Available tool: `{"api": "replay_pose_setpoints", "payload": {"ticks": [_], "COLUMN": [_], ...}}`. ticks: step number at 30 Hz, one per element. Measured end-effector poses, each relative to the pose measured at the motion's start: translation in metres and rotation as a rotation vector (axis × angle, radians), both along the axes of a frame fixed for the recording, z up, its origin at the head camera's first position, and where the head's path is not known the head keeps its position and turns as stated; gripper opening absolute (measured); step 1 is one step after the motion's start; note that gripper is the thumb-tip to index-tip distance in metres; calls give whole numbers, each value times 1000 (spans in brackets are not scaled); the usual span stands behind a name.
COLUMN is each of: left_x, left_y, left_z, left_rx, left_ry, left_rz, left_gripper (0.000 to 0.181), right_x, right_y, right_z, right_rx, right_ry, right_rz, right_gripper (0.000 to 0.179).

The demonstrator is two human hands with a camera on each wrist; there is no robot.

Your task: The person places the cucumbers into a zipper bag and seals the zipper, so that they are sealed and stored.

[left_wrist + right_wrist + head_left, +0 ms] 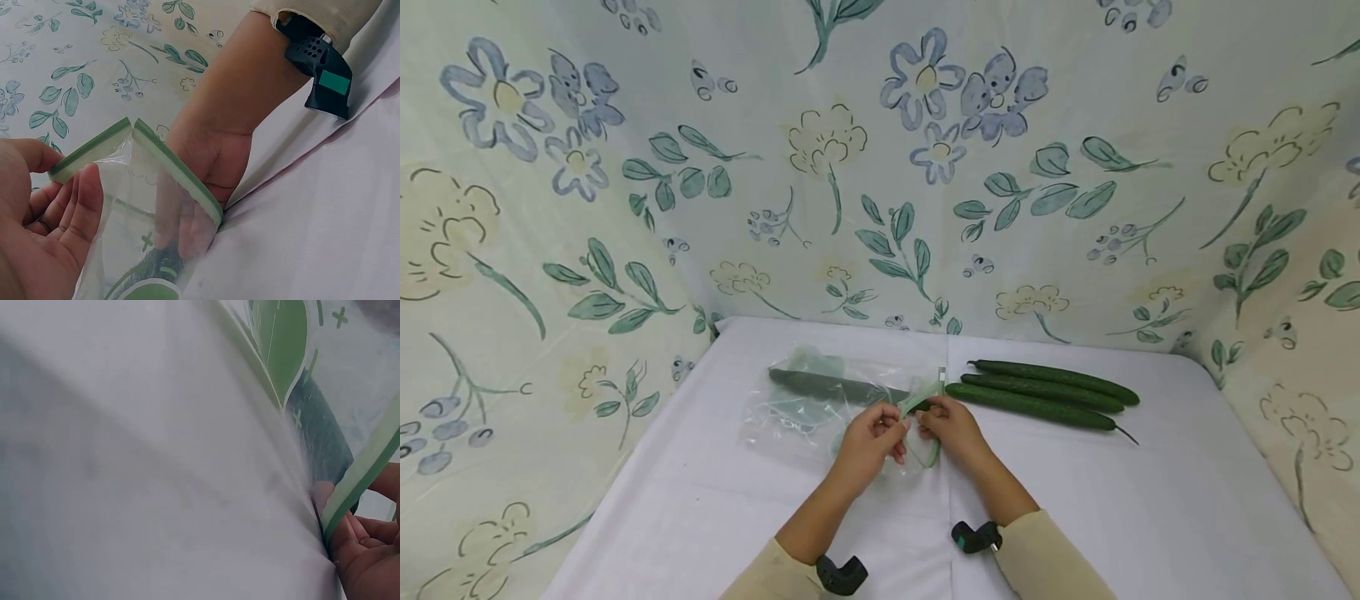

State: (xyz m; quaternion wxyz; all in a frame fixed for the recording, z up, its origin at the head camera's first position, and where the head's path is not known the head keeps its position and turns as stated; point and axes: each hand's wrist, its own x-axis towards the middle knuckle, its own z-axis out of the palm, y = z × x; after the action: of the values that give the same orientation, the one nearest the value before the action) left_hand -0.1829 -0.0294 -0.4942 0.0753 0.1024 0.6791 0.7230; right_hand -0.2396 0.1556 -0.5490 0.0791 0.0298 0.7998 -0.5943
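Note:
A clear zip bag [760,429] with green print and a green-edged mouth lies on the white table, its mouth toward the right. One cucumber [827,385] lies lengthwise inside it, dark through the plastic. My left hand [868,442] pinches the green rim [94,147] of the bag between thumb and fingers. My right hand [951,425] reaches into the mouth; in the left wrist view its fingers [190,225] meet the cucumber's near end through the clear film. In the right wrist view the rim partly hides the right hand [375,562].
Three long cucumbers [1045,387] lie side by side on the table, just right of the bag's mouth. The white cloth [1150,500] covers the table. Floral curtains [865,208] stand behind it and at both sides.

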Motion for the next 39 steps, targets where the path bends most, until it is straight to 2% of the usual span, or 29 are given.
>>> {"api": "replay_pose_setpoints", "payload": {"ticks": [8, 13, 17, 24, 31, 39], "left_x": [-1, -1, -1, 1, 2, 3], "left_y": [-1, -1, -1, -3, -5, -9], "left_z": [0, 0, 0, 0, 0, -3], "left_rx": [-11, -2, 3, -4, -11, -9], "left_ry": [3, 5, 4, 10, 0, -18], "left_rz": [11, 22, 35, 41, 58, 71], "left_gripper": [22, 23, 21, 23, 20, 20], "right_x": [7, 14, 19, 23, 27, 27], "right_y": [5, 13, 19, 34, 53, 77], "right_z": [6, 13, 20, 30, 48, 48], "right_rx": [-12, 15, -5, -84, -81, -63], "right_ry": [8, 29, 68, 88, 80, 116], "right_rz": [13, 14, 10, -67, -140, -172], "right_gripper": [58, 56, 50, 45, 48, 52]}}
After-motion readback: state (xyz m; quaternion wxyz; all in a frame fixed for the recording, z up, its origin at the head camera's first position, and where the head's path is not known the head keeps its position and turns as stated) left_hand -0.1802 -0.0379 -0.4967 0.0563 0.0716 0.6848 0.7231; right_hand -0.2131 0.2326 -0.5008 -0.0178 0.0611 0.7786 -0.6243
